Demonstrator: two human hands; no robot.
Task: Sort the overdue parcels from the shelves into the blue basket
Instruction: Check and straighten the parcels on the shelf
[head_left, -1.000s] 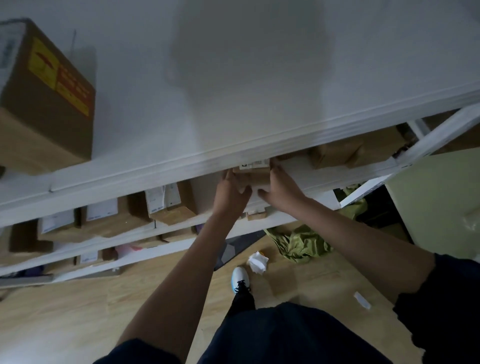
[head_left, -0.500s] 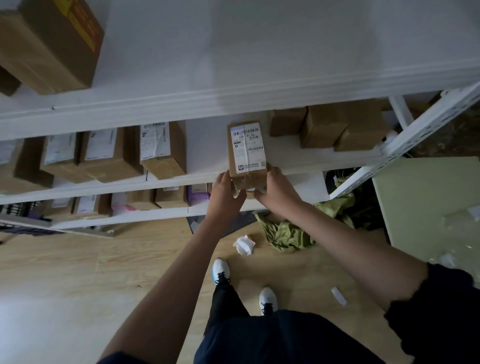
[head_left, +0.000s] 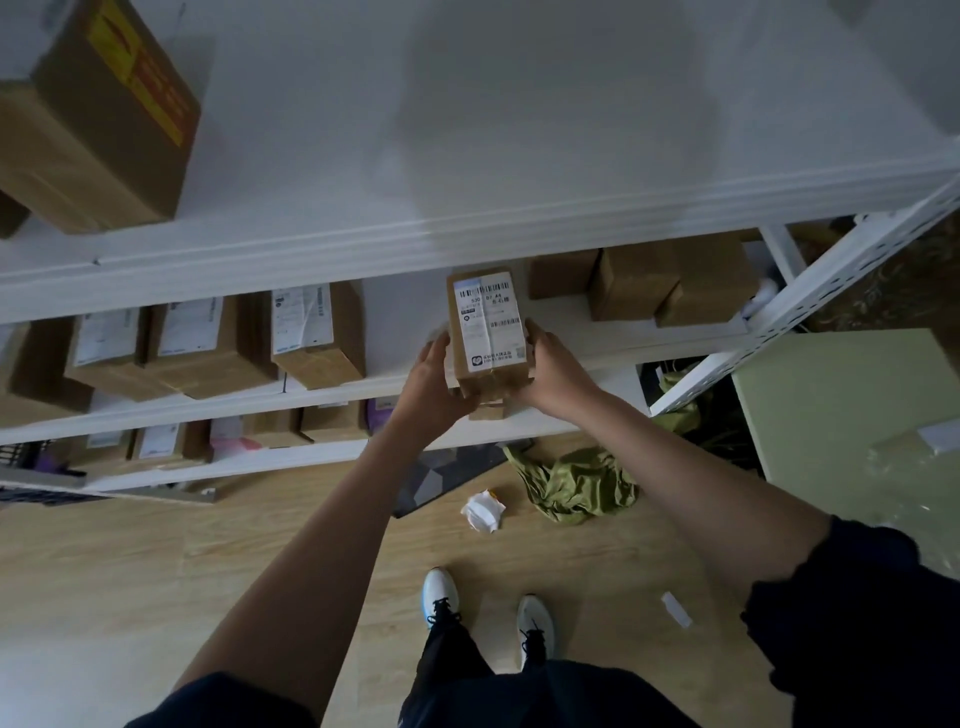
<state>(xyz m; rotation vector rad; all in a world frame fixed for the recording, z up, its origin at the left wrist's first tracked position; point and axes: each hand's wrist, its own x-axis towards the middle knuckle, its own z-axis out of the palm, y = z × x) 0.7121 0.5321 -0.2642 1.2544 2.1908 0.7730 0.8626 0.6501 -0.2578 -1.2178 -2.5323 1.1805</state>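
I hold a small brown cardboard parcel (head_left: 488, 332) with a white barcode label facing up, out in front of the white shelves (head_left: 467, 228). My left hand (head_left: 431, 384) grips its left side and my right hand (head_left: 550, 374) grips its right side. On the middle shelf lie several more labelled parcels (head_left: 306, 338) to the left and plain brown boxes (head_left: 670, 286) to the right. A large box with a yellow and red label (head_left: 98, 114) stands on the top shelf at the left. The blue basket is not visible.
Lower shelves hold more small parcels (head_left: 161, 441). On the wooden floor lie a green cloth (head_left: 576, 483), a crumpled white paper (head_left: 483, 512) and a paper scrap (head_left: 675, 609). A pale green surface (head_left: 841, 405) stands at the right. A dark crate edge (head_left: 31, 467) shows at far left.
Both hands have drawn the parcel out from under the upper shelf toward me, so its label now faces up. My view has tilted down, showing more floor and both feet.
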